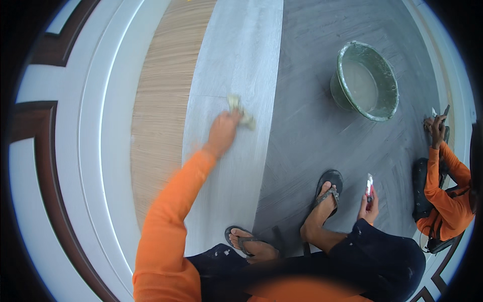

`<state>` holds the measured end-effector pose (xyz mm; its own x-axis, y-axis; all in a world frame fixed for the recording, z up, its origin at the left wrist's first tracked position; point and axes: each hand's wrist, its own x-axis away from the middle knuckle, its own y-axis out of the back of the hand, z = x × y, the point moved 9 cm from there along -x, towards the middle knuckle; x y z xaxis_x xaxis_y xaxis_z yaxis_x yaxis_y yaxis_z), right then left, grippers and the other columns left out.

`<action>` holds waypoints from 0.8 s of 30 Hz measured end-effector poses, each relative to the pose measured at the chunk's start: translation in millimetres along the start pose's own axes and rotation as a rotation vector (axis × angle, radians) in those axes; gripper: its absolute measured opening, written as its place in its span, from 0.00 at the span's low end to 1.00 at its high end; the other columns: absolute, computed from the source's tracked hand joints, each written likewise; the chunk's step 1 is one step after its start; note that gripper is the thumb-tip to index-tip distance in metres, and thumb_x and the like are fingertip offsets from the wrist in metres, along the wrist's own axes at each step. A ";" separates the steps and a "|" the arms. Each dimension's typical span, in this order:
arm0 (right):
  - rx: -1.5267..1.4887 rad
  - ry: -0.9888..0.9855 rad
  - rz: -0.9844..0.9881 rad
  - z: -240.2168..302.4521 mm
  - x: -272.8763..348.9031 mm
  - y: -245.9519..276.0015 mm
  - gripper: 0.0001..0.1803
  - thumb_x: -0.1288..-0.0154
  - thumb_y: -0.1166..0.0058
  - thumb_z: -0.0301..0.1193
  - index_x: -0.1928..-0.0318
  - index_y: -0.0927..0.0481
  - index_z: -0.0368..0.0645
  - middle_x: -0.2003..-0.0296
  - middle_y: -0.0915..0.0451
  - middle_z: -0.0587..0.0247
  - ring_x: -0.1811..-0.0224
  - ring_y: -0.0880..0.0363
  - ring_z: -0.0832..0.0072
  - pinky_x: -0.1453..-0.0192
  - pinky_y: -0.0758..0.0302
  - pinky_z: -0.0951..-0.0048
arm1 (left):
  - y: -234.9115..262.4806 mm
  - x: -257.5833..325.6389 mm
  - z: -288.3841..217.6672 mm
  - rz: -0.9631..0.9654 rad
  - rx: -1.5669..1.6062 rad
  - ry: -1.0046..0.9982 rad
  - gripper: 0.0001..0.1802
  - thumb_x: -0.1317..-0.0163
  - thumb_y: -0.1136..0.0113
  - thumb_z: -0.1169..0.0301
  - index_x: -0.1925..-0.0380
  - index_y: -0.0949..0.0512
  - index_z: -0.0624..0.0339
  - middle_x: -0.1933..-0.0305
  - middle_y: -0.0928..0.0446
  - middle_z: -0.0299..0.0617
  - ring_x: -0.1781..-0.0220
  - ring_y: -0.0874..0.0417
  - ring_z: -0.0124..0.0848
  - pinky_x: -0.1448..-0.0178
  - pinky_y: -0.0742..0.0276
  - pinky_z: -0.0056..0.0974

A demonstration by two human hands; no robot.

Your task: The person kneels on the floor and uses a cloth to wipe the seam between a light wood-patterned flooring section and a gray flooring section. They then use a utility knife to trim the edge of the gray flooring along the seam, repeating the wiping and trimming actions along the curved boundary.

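My left hand (222, 133) is closed on a pale, crumpled rag (247, 120) and presses it to a light grey floor plank (236, 55). Slight blur lies over the rag and the arm. A red utility knife (371, 191) with a silvery tip is in my right hand (369, 211), held upright beside my right knee, above the dark grey floor (307, 126). Part of the knife's handle is hidden by my fingers.
A green bucket (340, 95) with cloudy liquid stands ahead on the right. Wood-toned planks (166, 80) run left of the grey strip, beside a white wall (103, 126) with brown trim. Another person in orange (445, 216) sits at the far right, handling a small tool.
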<state>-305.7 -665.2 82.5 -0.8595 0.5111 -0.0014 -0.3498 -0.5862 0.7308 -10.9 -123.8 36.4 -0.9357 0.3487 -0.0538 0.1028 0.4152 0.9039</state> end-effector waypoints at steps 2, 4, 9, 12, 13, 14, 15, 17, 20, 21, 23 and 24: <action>-0.050 0.128 0.065 39.9 -7.1 -21.8 0.24 0.25 0.39 0.28 0.31 0.22 0.40 0.56 0.12 0.61 0.59 0.19 0.82 0.54 0.22 0.77 | -5.2 76.2 -28.0 0.097 0.019 -0.060 0.20 0.35 0.44 0.80 0.44 0.17 0.59 0.63 0.19 0.54 0.60 0.16 0.51 0.54 0.18 0.53; -0.103 0.189 0.141 71.7 -13.6 -40.1 0.24 0.26 0.38 0.28 0.31 0.22 0.40 0.56 0.12 0.59 0.58 0.17 0.79 0.51 0.21 0.75 | -3.9 146.2 -54.2 0.202 0.091 -0.156 0.22 0.37 0.41 0.80 0.41 0.17 0.58 0.59 0.18 0.52 0.58 0.17 0.49 0.53 0.18 0.52; -0.123 0.229 0.279 107.6 -16.6 -75.9 0.25 0.27 0.37 0.28 0.32 0.22 0.39 0.53 0.11 0.55 0.54 0.14 0.74 0.46 0.19 0.72 | 4.8 205.6 -80.8 0.206 0.210 -0.179 0.23 0.41 0.39 0.83 0.45 0.17 0.59 0.44 0.19 0.48 0.46 0.21 0.48 0.41 0.21 0.48; -0.163 0.223 0.294 104.7 -14.3 -90.7 0.25 0.27 0.37 0.28 0.32 0.22 0.39 0.49 0.11 0.53 0.51 0.13 0.71 0.44 0.19 0.70 | -2.2 180.2 -87.3 0.096 0.319 -0.087 0.22 0.43 0.40 0.86 0.47 0.17 0.60 0.40 0.20 0.46 0.42 0.22 0.49 0.38 0.24 0.49; -0.172 0.201 0.277 99.3 -14.6 -92.1 0.25 0.27 0.37 0.28 0.32 0.22 0.39 0.49 0.11 0.52 0.51 0.13 0.71 0.44 0.19 0.70 | -5.4 168.8 -91.8 0.064 0.335 -0.089 0.22 0.43 0.41 0.86 0.48 0.17 0.60 0.40 0.21 0.46 0.42 0.23 0.49 0.37 0.24 0.49; -0.175 0.173 0.273 92.6 -13.0 -94.2 0.25 0.27 0.38 0.28 0.32 0.22 0.39 0.49 0.11 0.52 0.50 0.13 0.71 0.44 0.19 0.69 | -9.7 159.4 -96.1 0.047 0.359 -0.095 0.22 0.43 0.41 0.87 0.49 0.17 0.60 0.39 0.22 0.47 0.41 0.24 0.50 0.37 0.25 0.49; -0.180 0.154 0.279 86.4 -11.5 -94.9 0.25 0.27 0.38 0.28 0.32 0.22 0.39 0.49 0.11 0.51 0.50 0.13 0.71 0.44 0.19 0.69 | -14.3 149.8 -98.7 0.051 0.338 -0.098 0.22 0.44 0.41 0.87 0.49 0.17 0.60 0.40 0.22 0.47 0.42 0.23 0.50 0.37 0.25 0.50; -0.172 0.101 0.275 72.7 -8.3 -91.1 0.25 0.27 0.38 0.28 0.32 0.22 0.39 0.48 0.12 0.51 0.49 0.13 0.71 0.43 0.20 0.70 | -22.5 120.7 -97.0 0.068 0.301 -0.117 0.22 0.45 0.42 0.87 0.50 0.17 0.60 0.41 0.21 0.47 0.43 0.23 0.50 0.39 0.25 0.50; -0.124 0.032 0.258 57.0 -5.9 -77.0 0.25 0.25 0.38 0.29 0.31 0.22 0.40 0.51 0.12 0.55 0.53 0.16 0.76 0.46 0.21 0.73 | -34.3 41.2 -92.6 -0.002 0.266 -0.112 0.23 0.45 0.43 0.87 0.50 0.16 0.58 0.48 0.20 0.47 0.47 0.22 0.50 0.42 0.25 0.50; -0.103 0.025 0.239 54.9 -5.9 -70.3 0.25 0.25 0.38 0.29 0.31 0.23 0.40 0.52 0.13 0.56 0.54 0.17 0.77 0.46 0.21 0.74 | -37.5 5.0 -89.6 -0.025 0.243 -0.120 0.23 0.46 0.43 0.87 0.51 0.15 0.58 0.50 0.20 0.46 0.49 0.22 0.50 0.43 0.24 0.50; -0.067 -0.040 0.217 48.5 -6.5 -59.1 0.24 0.23 0.40 0.29 0.30 0.23 0.40 0.54 0.13 0.60 0.57 0.19 0.80 0.50 0.22 0.76 | -37.6 -70.4 -79.2 -0.085 0.206 -0.115 0.18 0.45 0.44 0.85 0.57 0.13 0.58 0.55 0.20 0.47 0.51 0.20 0.51 0.45 0.23 0.52; -0.072 -0.047 0.205 49.1 -5.9 -53.4 0.24 0.23 0.40 0.28 0.30 0.23 0.40 0.54 0.13 0.60 0.57 0.19 0.80 0.50 0.22 0.76 | -40.4 -110.3 -68.8 -0.054 0.191 -0.071 0.16 0.44 0.43 0.84 0.59 0.13 0.59 0.55 0.20 0.49 0.52 0.19 0.53 0.46 0.22 0.53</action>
<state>-263.6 -606.0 77.0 -0.8978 0.4042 0.1749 -0.1965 -0.7231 0.6622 64.9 -236.9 35.1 -0.9160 0.3775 -0.1359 0.1219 0.5844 0.8023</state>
